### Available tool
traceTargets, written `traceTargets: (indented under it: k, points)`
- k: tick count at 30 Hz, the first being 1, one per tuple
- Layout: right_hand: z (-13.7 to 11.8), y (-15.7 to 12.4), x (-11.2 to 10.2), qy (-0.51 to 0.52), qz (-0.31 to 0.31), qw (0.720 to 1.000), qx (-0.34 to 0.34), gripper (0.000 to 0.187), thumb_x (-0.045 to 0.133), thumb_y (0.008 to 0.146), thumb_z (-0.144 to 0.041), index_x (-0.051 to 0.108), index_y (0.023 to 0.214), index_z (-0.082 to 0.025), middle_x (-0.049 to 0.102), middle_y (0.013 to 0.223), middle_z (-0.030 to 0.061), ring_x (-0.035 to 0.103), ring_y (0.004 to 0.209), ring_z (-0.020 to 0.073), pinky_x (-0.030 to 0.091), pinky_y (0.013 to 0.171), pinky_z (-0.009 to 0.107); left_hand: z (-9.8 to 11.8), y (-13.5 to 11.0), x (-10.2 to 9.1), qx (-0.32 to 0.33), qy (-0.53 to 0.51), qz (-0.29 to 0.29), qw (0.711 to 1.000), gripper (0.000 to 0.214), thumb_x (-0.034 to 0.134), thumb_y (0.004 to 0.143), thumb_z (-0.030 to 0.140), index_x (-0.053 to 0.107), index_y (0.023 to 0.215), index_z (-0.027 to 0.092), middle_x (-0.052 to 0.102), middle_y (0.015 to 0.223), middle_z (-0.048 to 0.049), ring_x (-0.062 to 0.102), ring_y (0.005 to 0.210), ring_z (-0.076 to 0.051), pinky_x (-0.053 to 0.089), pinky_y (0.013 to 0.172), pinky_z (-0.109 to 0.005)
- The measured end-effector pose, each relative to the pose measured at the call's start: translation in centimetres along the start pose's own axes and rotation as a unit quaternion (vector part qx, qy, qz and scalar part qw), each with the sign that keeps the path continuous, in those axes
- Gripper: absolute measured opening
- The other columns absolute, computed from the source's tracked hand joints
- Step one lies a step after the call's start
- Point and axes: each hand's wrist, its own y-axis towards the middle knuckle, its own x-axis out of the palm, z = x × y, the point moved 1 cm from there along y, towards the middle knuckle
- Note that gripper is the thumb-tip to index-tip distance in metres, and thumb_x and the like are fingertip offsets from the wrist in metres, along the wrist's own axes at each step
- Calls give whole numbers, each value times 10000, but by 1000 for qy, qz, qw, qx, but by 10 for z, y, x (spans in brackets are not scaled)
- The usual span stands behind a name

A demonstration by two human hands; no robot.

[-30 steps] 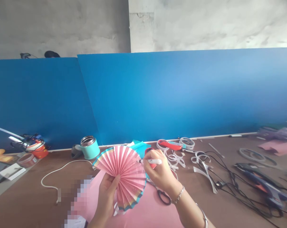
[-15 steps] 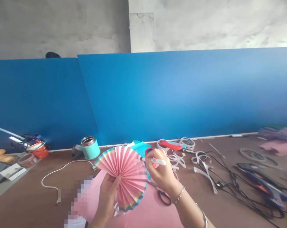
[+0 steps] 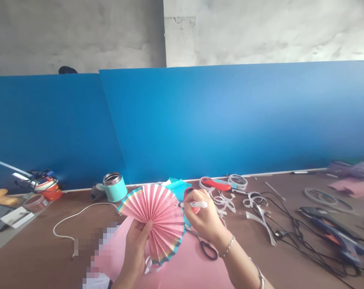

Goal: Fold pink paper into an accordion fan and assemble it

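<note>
My left hand [image 3: 135, 249] pinches the base of a pink pleated paper fan [image 3: 158, 214] with a coloured, teal-edged rim, holding it spread above a pink paper sheet [image 3: 185, 269]. My right hand [image 3: 204, 220] grips a white marker pen [image 3: 194, 204], whose tip touches the fan's right side. Black-handled scissors [image 3: 204, 247] lie on the sheet just under my right wrist.
On the brown table stand a teal tin can [image 3: 114, 186], a white cable [image 3: 76, 218], curled white paper strips [image 3: 254, 204], a red tool [image 3: 219, 184] and tangled black cables [image 3: 308, 237]. Blue panels [image 3: 230, 120] wall off the back. Clutter sits far left [image 3: 34, 186].
The fan has tilted slightly to the left and the pen has shifted a little along its right edge. Both hands keep their hold.
</note>
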Motion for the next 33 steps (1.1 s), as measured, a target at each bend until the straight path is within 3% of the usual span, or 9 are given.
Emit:
traceTargets:
  k: [4, 10, 17, 23, 28, 33]
  points:
    - [1, 0, 4, -4, -20, 1000, -2, 164, 440, 741, -93, 405, 639, -216, 523, 601, -23, 454, 617, 150, 367, 673, 299, -1, 0, 0, 0, -5, 1, 1000, 615, 781, 623, 385, 565, 1166, 193, 698, 1001, -68, 649, 933, -250, 496, 781, -321]
    - [0, 0, 0, 6, 1, 1000, 9, 149, 454, 756, -117, 440, 644, -214, 552, 618, -9, 479, 641, 162, 374, 665, 303, -3, 0, 1, 26, 17, 26, 999, 576, 778, 614, 399, 596, 1118, 186, 709, 943, -62, 652, 924, -247, 493, 795, -321]
    - [-1, -1, 6, -8, -35, 999, -8, 145, 442, 721, -75, 439, 669, -210, 555, 619, -26, 467, 592, 137, 355, 647, 288, -4, 0, 2, 33, 17, 25, 999, 578, 779, 603, 400, 600, 1102, 169, 714, 928, -79, 657, 917, -266, 501, 805, -347]
    - [2, 0, 3, -10, 0, 1000, 14, 161, 452, 751, -101, 423, 642, -216, 544, 612, -17, 480, 635, 155, 368, 665, 295, -2, -1, 3, 40, 18, 36, 998, 602, 778, 596, 409, 600, 1117, 166, 710, 949, -89, 652, 939, -281, 501, 826, -367]
    - [3, 1, 2, -11, -7, 1000, 27, 181, 452, 752, -96, 397, 628, -216, 534, 606, -24, 464, 617, 147, 365, 674, 298, 1, -2, 4, 37, 14, 34, 999, 581, 779, 602, 403, 604, 1106, 174, 711, 948, -73, 654, 928, -266, 500, 812, -338]
    - [0, 0, 3, 4, -24, 1000, -6, 152, 445, 745, -96, 421, 655, -217, 537, 613, -22, 467, 613, 148, 363, 664, 298, 0, -1, 1, 25, 9, 37, 999, 581, 776, 611, 418, 595, 1117, 199, 708, 967, -60, 659, 901, -253, 509, 731, -310]
